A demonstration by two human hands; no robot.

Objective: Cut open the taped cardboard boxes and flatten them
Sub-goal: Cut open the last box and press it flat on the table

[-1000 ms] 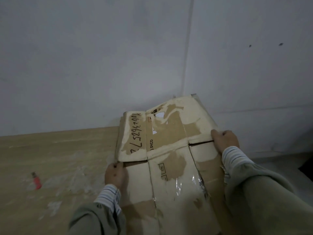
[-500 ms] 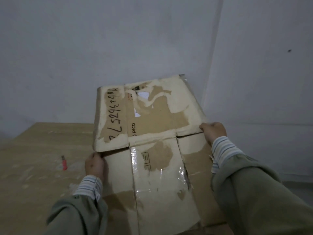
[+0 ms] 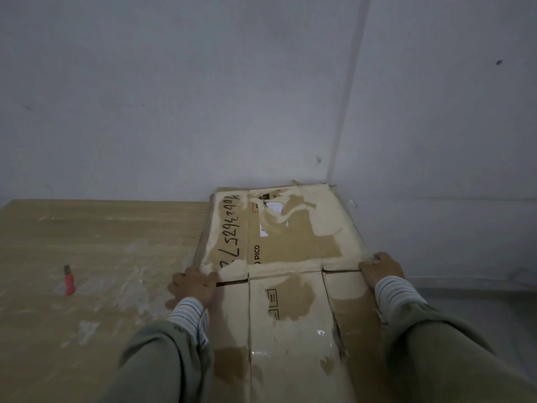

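Cardboard box (image 3: 287, 289) flattened, torn paper, clear tape, handwritten nos.

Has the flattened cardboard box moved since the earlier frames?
Yes. The flattened cardboard box, held by left hand and right hand, has come down against the table; earlier it was raised.

Bare workroom corner: plain grey walls (image 3: 203, 97), scuffed wooden worktable (image 3: 96, 242).
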